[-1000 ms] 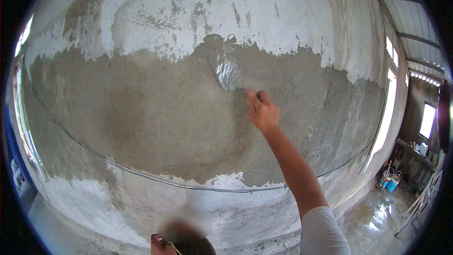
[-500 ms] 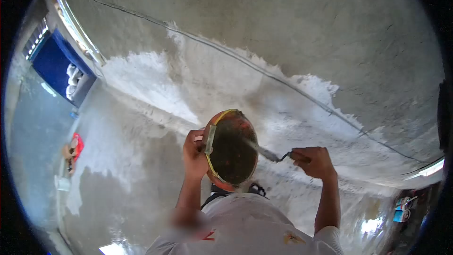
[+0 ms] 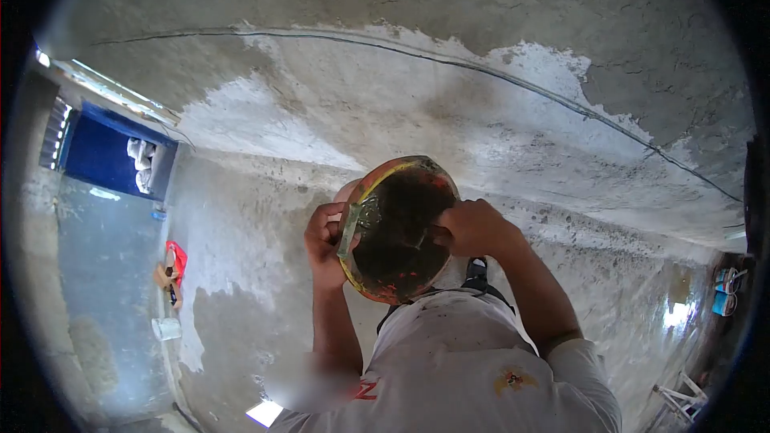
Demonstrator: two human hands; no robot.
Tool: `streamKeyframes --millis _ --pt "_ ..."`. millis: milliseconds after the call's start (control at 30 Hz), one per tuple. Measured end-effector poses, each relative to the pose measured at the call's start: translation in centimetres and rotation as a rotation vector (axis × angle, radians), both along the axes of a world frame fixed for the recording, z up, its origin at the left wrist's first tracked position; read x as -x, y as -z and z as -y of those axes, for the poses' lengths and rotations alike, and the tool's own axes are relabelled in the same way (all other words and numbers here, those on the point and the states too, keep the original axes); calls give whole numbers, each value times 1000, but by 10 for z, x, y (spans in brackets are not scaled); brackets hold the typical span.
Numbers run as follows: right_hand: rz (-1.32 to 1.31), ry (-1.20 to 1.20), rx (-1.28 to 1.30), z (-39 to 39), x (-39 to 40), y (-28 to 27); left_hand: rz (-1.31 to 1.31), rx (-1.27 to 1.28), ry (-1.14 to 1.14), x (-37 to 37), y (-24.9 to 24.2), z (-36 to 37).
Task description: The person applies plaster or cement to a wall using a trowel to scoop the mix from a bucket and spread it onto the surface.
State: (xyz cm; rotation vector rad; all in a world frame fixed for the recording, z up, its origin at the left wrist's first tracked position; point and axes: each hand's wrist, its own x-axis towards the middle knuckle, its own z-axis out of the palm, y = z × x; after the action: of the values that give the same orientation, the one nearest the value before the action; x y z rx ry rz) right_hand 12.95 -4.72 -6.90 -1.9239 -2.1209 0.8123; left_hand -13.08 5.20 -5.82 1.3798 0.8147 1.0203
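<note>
My left hand (image 3: 325,244) is closed on the left edge of a round orange-red bowl (image 3: 449,273). Yellow shows along the bowl's rim, a grey-green crusted strip runs down its left side, and dark residue coats the inside. The bowl is tilted, its mouth facing me. My right hand (image 3: 480,231) is closed at the bowl's right side, fingers over the opening, around the handle of a trowel (image 3: 419,242). Most of the trowel is hidden by the hand and blends into the dark inside.
A wall with pale, patchy plaster (image 3: 345,88) rises ahead, with a cable (image 3: 433,54) strung across it. At left are a blue door (image 3: 100,152), a red bag (image 3: 178,261) and a white bucket (image 3: 167,329). Blue containers (image 3: 724,303) stand at right.
My right hand has moved left with the trowel, from beside the bowl to over its opening. The bowl is turned slightly and sits higher in view; the camera view has rotated.
</note>
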Motion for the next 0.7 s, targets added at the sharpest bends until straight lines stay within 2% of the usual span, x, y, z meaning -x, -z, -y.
streamKeyframes --millis 167,233,367,433,467,533,567,633,667,700 --pt "-21 51 41 4 5 4 27 -72 14 -1 6 -4" --pt "-59 -45 115 6 3 -2 32 -67 18 -3 3 -6" --pt "-168 -26 48 3 8 17 -50 -40 63 -13 -7 -5" --pt "-411 -85 -35 -1 0 31 -52 -63 89 -17 -8 -6" --pt "-410 -79 -46 -3 -3 31 -55 -77 106 -18 -8 -7" --pt "-700 -56 362 -9 -12 29 -61 -105 125 -19 -6 -11" --pt "-697 -57 350 -6 -15 32 -100 -109 82 -18 -6 -11" --pt "-1010 80 444 8 -22 41 -126 -133 31 -17 -6 -13" --pt "-997 69 429 15 -25 40 -65 -76 19 -16 -5 -13" --pt "-1095 168 431 23 -27 39 2 -22 4 -13 -5 -15"
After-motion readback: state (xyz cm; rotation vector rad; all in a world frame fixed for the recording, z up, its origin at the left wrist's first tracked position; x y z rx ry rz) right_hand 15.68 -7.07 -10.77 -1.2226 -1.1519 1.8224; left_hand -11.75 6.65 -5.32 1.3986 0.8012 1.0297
